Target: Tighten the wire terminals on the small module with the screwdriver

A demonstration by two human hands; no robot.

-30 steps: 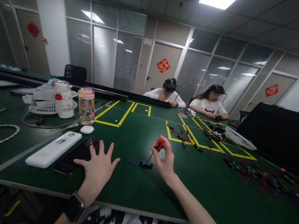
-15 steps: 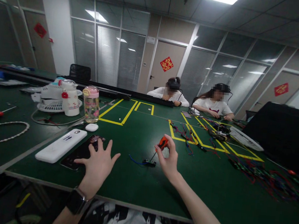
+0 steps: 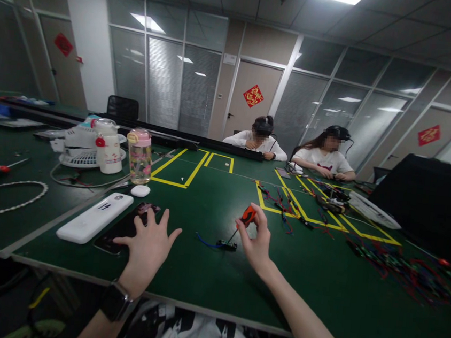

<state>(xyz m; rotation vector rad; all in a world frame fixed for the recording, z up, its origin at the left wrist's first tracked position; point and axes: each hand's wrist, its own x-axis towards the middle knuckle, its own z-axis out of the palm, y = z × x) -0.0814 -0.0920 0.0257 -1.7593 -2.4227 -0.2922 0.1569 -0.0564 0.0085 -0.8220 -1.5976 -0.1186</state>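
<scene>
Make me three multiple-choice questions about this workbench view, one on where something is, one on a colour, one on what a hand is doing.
1. Where does the long white rectangular device lie?
A. left of the dark phone
B. inside a yellow tape box
C. under the black cover

2. What colour is the handle of the small screwdriver in the right hand?
A. blue
B. orange
C. white

3. How is the left hand?
A. clenched around a bottle
B. fingers spread, resting at the dark phone
C. holding a cable

Answers:
1 A, the white device sits beside the phone on its left.
2 B, the handle between the fingers is orange, its tip down at the small circuit board.
3 B, the fingers are splayed open and hold nothing.
</scene>
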